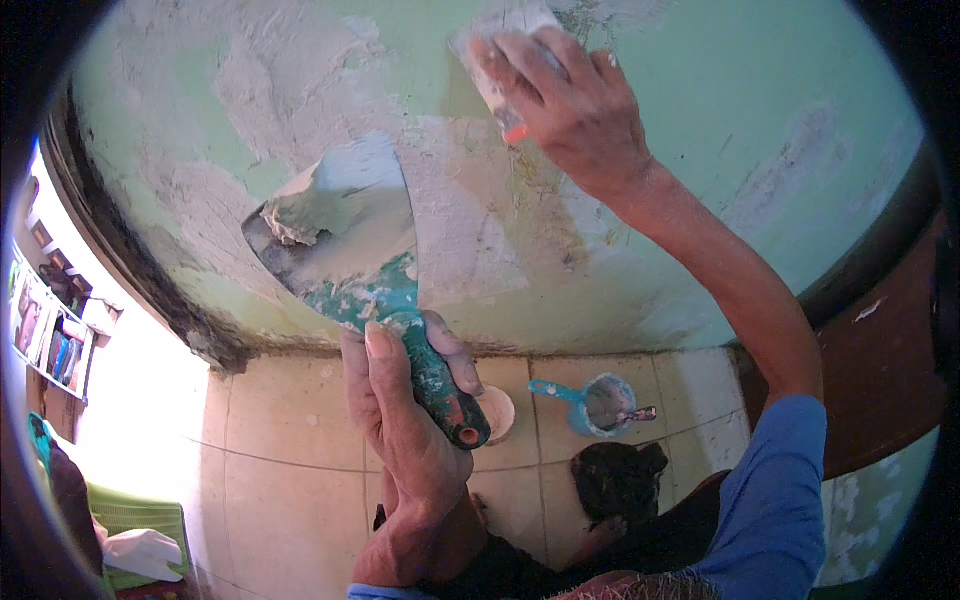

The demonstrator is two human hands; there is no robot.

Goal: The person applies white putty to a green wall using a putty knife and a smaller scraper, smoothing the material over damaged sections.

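Both hands full at the patchy green wall

Right in the middle of the frame, the left hand point(405, 400) has its fingers wrapped around the handle of a broad scraper point(385, 290), thumb laid along it, and the blade points to the upper left with a thick dollop of putty point(350, 190) piled on it. Up at top centre, the right hand point(580, 115) clasps a pale flat spreader point(505, 20) with bent fingers, close in at the green wall point(700, 100); whether its edge touches, I can't tell. Grey patches spread over the wall, heaviest at upper left. Below, on the tiled floor point(290, 420), there's a small pale tub point(503, 415) just behind the scraper's handle, and right of it a blue pot point(577, 417) with a handle sticking out to the left. A dark cloth point(615, 475) lies below the pot; a green basket point(135, 515) sits lower left.
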